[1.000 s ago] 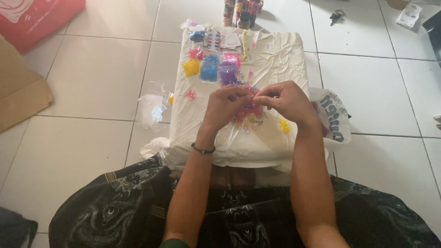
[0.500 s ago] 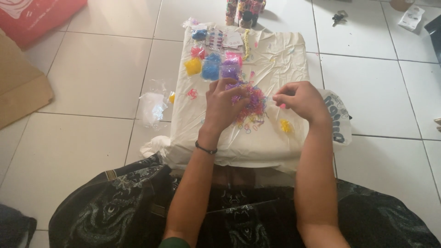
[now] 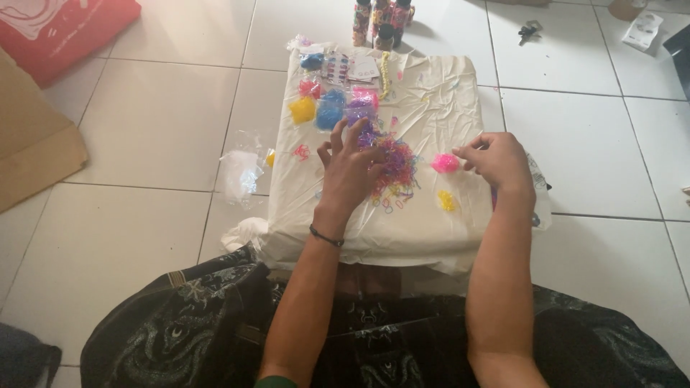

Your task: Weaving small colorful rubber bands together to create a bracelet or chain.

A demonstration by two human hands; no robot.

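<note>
- White tiled floor [image 3: 158,136]; a cream plastic sheet [image 3: 431,93] covers my desk.
- My left hand [image 3: 352,172] lies spread, released, on the mixed bands pile [image 3: 395,169].
- My right hand [image 3: 496,159] pinches the pink clump [image 3: 445,163].

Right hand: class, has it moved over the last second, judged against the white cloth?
Yes. The right hand has moved rightward, away from the mixed band pile toward the right edge of the white cloth. It now touches a pink pile.

Two hands [image 3: 350,172], four bottles [image 3: 381,20].
</note>
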